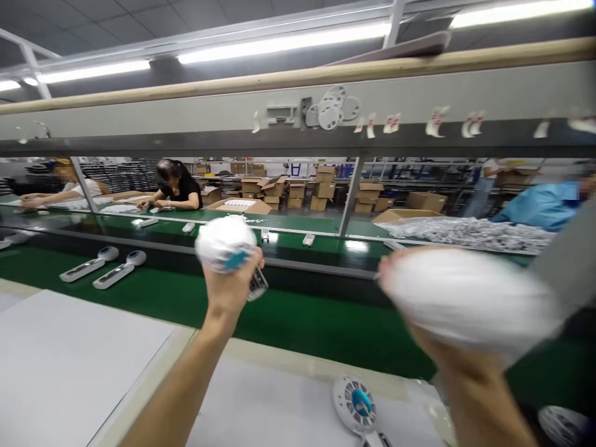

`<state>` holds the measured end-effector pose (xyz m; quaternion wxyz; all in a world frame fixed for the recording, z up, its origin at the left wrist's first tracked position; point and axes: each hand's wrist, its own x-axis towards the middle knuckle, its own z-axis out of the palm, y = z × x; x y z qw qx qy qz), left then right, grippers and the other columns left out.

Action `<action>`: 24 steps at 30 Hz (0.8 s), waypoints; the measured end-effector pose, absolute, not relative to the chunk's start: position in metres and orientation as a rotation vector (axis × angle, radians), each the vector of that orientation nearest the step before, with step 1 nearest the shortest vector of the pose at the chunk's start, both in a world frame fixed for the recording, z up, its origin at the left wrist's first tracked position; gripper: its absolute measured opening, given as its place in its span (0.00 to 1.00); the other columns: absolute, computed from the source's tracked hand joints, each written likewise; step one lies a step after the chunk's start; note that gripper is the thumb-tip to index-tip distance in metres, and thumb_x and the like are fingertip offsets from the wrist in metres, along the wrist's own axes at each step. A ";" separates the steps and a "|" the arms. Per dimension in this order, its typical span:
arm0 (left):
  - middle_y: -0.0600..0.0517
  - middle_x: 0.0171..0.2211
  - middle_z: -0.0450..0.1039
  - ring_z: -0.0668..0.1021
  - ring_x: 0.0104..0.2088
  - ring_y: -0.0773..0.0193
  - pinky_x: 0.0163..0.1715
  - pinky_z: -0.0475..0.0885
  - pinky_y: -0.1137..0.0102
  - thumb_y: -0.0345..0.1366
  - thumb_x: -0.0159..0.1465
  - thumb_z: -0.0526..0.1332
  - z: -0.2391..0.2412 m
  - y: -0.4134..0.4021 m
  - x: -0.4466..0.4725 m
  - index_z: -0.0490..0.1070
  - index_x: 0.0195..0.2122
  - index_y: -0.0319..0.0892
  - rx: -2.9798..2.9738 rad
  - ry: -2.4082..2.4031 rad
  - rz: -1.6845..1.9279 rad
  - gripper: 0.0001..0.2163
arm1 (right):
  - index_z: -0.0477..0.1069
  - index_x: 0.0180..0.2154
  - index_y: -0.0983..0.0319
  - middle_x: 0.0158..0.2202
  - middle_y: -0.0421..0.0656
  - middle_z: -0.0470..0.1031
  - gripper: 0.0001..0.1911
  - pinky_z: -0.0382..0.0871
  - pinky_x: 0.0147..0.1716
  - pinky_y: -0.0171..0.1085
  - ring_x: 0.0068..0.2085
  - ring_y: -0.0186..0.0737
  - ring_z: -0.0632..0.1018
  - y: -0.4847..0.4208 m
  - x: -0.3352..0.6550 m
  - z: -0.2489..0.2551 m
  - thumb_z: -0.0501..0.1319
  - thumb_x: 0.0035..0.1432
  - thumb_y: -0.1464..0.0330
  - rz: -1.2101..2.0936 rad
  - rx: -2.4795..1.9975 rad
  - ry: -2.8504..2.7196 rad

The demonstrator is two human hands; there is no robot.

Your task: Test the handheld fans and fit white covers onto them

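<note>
Head view: the left hand (231, 282) is closed round a small white fan (225, 243), raised above the green belt (302, 323). The right hand (447, 354) grips a blurred white object (465, 298) close by. This looks like mid-handling, and any next move calls for a steady grip. Both forearms reach up and forward.

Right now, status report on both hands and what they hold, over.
Left hand shut on white fan, held above the green belt. Right hand shut on blurred white thing, kind unclear. Another fan lies on the table below.
</note>
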<state>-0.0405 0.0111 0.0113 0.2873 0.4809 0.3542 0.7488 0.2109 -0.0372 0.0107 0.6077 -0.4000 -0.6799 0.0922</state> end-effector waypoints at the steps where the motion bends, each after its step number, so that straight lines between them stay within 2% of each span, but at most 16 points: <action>1: 0.54 0.24 0.71 0.76 0.26 0.62 0.33 0.77 0.65 0.35 0.54 0.69 0.011 0.010 -0.042 0.70 0.26 0.42 1.344 0.961 2.037 0.07 | 0.76 0.39 0.64 0.37 0.43 0.76 0.17 0.78 0.35 0.39 0.38 0.41 0.78 -0.030 0.208 0.011 0.63 0.63 0.56 0.139 -0.937 -1.567; 4: 0.52 0.26 0.72 0.76 0.30 0.59 0.36 0.75 0.66 0.33 0.51 0.71 0.007 0.015 -0.045 0.71 0.26 0.43 1.667 1.085 2.084 0.08 | 0.76 0.34 0.61 0.35 0.44 0.76 0.08 0.76 0.36 0.39 0.37 0.43 0.78 -0.008 0.200 0.009 0.69 0.54 0.64 -0.030 -0.994 -1.635; 6: 0.51 0.29 0.72 0.76 0.32 0.59 0.37 0.73 0.67 0.31 0.49 0.72 0.003 0.020 -0.045 0.71 0.28 0.43 1.894 1.137 1.979 0.10 | 0.75 0.38 0.60 0.41 0.47 0.75 0.11 0.74 0.39 0.42 0.41 0.48 0.78 0.004 0.196 0.004 0.68 0.51 0.68 -0.062 -1.056 -1.731; 9: 0.52 0.35 0.74 0.78 0.35 0.58 0.37 0.72 0.68 0.37 0.52 0.72 -0.002 0.027 -0.039 0.68 0.43 0.45 1.928 1.126 1.764 0.19 | 0.69 0.54 0.58 0.51 0.49 0.70 0.28 0.73 0.43 0.45 0.50 0.53 0.76 0.018 0.195 -0.006 0.67 0.50 0.70 -0.039 -1.164 -1.797; 11: 0.51 0.39 0.75 0.79 0.37 0.58 0.36 0.72 0.68 0.40 0.54 0.72 -0.007 0.032 -0.035 0.61 0.52 0.47 1.884 1.140 1.640 0.28 | 0.56 0.65 0.57 0.57 0.52 0.65 0.42 0.73 0.45 0.46 0.53 0.55 0.74 0.025 0.195 -0.014 0.68 0.50 0.69 -0.010 -1.264 -1.800; 12: 0.51 0.39 0.74 0.79 0.37 0.58 0.36 0.71 0.68 0.41 0.55 0.71 -0.011 0.035 -0.033 0.59 0.54 0.47 1.896 1.173 1.579 0.30 | 0.51 0.68 0.57 0.58 0.53 0.63 0.46 0.72 0.45 0.47 0.54 0.56 0.74 0.029 0.196 -0.018 0.67 0.51 0.68 0.010 -1.320 -1.803; 14: 0.50 0.41 0.73 0.78 0.38 0.56 0.38 0.70 0.67 0.42 0.57 0.69 -0.020 0.044 -0.033 0.58 0.56 0.47 1.989 1.262 1.438 0.29 | 0.48 0.68 0.55 0.59 0.52 0.63 0.45 0.72 0.43 0.46 0.52 0.55 0.75 0.037 0.197 -0.028 0.66 0.54 0.66 0.063 -1.429 -1.827; 17: 0.46 0.49 0.69 0.76 0.44 0.52 0.43 0.69 0.63 0.41 0.59 0.66 -0.036 0.058 -0.037 0.62 0.54 0.47 2.140 1.357 1.279 0.24 | 0.60 0.63 0.57 0.55 0.50 0.66 0.35 0.71 0.44 0.45 0.48 0.53 0.77 0.050 0.199 -0.043 0.65 0.55 0.67 0.140 -1.553 -1.880; 19: 0.45 0.50 0.69 0.76 0.46 0.50 0.44 0.69 0.61 0.39 0.58 0.66 -0.048 0.069 -0.040 0.65 0.52 0.47 2.180 1.355 1.173 0.21 | 0.64 0.60 0.59 0.54 0.50 0.68 0.31 0.70 0.47 0.45 0.48 0.52 0.77 0.058 0.202 -0.053 0.66 0.54 0.68 0.185 -1.624 -1.915; 22: 0.46 0.47 0.72 0.77 0.45 0.50 0.44 0.71 0.62 0.37 0.56 0.68 -0.067 0.083 -0.041 0.66 0.53 0.46 2.217 1.341 0.966 0.23 | 0.57 0.65 0.60 0.59 0.51 0.65 0.36 0.69 0.54 0.46 0.54 0.51 0.74 0.068 0.207 -0.065 0.65 0.57 0.69 0.249 -1.705 -1.968; 24: 0.45 0.49 0.72 0.77 0.46 0.51 0.46 0.71 0.63 0.36 0.57 0.68 -0.081 0.091 -0.041 0.65 0.56 0.46 2.226 1.340 0.869 0.25 | 0.51 0.69 0.58 0.67 0.53 0.56 0.39 0.66 0.59 0.52 0.62 0.54 0.68 0.072 0.212 -0.072 0.64 0.60 0.70 0.292 -1.762 -2.012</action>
